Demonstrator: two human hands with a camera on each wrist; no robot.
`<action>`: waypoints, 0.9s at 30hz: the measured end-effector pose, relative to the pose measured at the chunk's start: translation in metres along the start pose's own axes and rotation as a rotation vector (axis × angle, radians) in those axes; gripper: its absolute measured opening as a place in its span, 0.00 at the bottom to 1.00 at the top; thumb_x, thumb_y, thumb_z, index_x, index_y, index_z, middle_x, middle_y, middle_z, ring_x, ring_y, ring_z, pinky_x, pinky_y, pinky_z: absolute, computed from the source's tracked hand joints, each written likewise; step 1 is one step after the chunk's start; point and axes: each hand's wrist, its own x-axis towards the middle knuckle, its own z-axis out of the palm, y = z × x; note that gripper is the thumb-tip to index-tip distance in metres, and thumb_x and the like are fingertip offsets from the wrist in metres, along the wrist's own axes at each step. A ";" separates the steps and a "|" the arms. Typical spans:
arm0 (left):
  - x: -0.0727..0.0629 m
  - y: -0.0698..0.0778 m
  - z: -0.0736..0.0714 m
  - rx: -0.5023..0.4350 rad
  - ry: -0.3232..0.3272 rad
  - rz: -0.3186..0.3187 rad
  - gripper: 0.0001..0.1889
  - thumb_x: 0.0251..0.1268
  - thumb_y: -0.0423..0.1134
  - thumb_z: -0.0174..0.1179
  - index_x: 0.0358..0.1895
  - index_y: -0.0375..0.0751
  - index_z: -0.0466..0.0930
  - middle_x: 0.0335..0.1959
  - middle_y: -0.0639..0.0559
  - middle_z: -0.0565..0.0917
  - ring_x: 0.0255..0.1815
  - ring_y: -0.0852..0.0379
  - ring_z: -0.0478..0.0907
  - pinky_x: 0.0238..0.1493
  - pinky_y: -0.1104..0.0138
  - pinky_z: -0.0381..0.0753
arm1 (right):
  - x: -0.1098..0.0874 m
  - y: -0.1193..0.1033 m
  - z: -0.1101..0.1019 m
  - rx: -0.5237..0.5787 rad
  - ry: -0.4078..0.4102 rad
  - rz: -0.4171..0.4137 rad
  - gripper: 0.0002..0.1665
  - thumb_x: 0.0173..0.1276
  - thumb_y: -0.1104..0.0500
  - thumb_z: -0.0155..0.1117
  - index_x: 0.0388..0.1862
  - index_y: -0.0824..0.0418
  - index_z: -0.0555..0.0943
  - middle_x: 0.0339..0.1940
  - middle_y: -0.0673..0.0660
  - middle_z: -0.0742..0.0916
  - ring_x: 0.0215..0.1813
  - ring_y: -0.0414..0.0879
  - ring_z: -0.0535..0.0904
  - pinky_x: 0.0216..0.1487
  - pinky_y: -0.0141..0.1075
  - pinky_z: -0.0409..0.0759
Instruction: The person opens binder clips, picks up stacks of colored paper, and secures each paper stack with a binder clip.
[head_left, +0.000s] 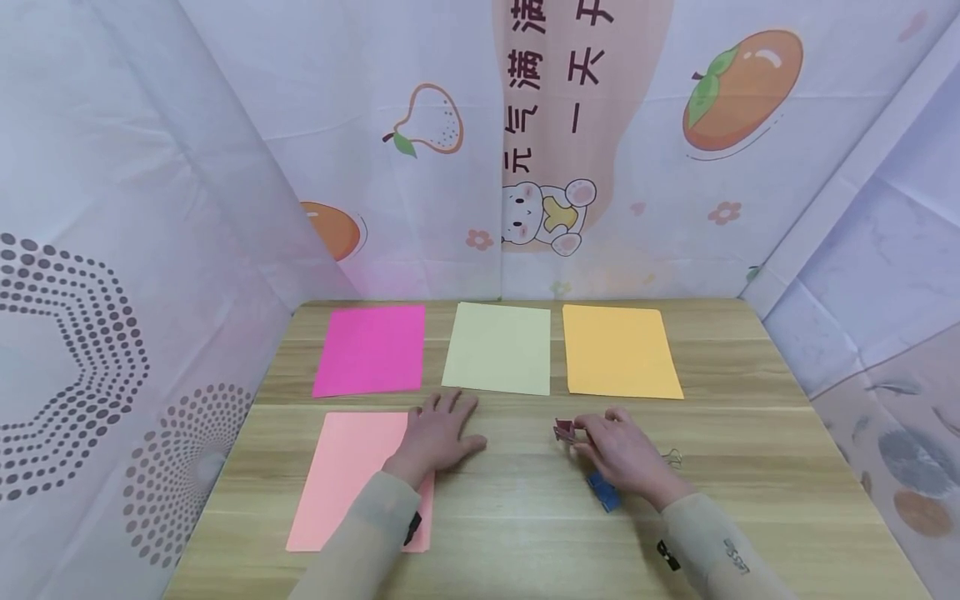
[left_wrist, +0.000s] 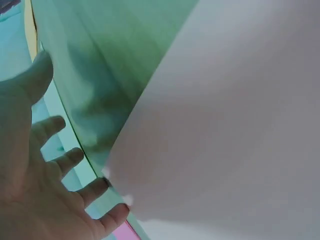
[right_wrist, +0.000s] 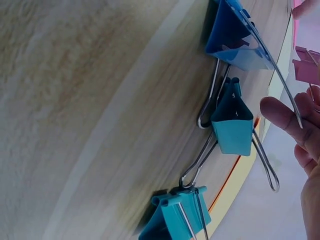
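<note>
My right hand (head_left: 622, 450) pinches a dark pink binder clip (head_left: 564, 430) between thumb and fingers, just over the table right of centre. The right wrist view has this pink clip (right_wrist: 306, 70) at its right edge, by the fingertips. Close to the hand lie a blue binder clip (head_left: 603, 492) and two teal binder clips (right_wrist: 232, 132), mostly hidden under the hand in the head view. My left hand (head_left: 441, 437), fingers spread, lies at the upper right corner of a salmon-pink sheet (head_left: 348, 475). Its palm (left_wrist: 40, 210) holds nothing.
Along the back of the wooden table (head_left: 510, 508) lie a magenta sheet (head_left: 371, 350), a pale green sheet (head_left: 498, 348) and a yellow-orange sheet (head_left: 622, 352). Printed curtains (head_left: 435, 192) hang behind and at both sides.
</note>
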 end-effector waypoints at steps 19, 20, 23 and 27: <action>0.003 -0.089 -0.042 -0.096 0.247 -0.262 0.33 0.77 0.55 0.53 0.76 0.40 0.65 0.75 0.33 0.64 0.73 0.23 0.58 0.67 0.28 0.56 | 0.001 -0.001 0.000 0.003 -0.002 0.003 0.19 0.66 0.57 0.74 0.50 0.64 0.78 0.36 0.55 0.89 0.29 0.40 0.76 0.43 0.40 0.74; 0.001 -0.094 -0.042 -0.091 0.251 -0.287 0.33 0.77 0.56 0.52 0.76 0.39 0.64 0.75 0.31 0.63 0.72 0.22 0.58 0.67 0.28 0.56 | 0.001 -0.001 0.000 0.003 -0.004 0.005 0.19 0.66 0.57 0.74 0.51 0.63 0.78 0.36 0.54 0.89 0.29 0.40 0.75 0.42 0.39 0.74; -0.002 -0.110 -0.043 -0.080 0.263 -0.354 0.35 0.76 0.57 0.52 0.76 0.38 0.62 0.73 0.27 0.62 0.70 0.19 0.57 0.64 0.26 0.56 | 0.001 -0.002 -0.001 0.001 -0.010 0.009 0.19 0.66 0.56 0.73 0.51 0.63 0.79 0.36 0.54 0.89 0.29 0.39 0.73 0.41 0.38 0.73; -0.001 -0.123 -0.046 -0.121 0.250 -0.428 0.38 0.75 0.58 0.52 0.77 0.38 0.58 0.73 0.25 0.60 0.70 0.17 0.56 0.64 0.26 0.56 | 0.002 -0.002 -0.003 -0.002 -0.002 0.005 0.19 0.66 0.56 0.73 0.50 0.63 0.79 0.35 0.53 0.89 0.28 0.39 0.72 0.40 0.38 0.71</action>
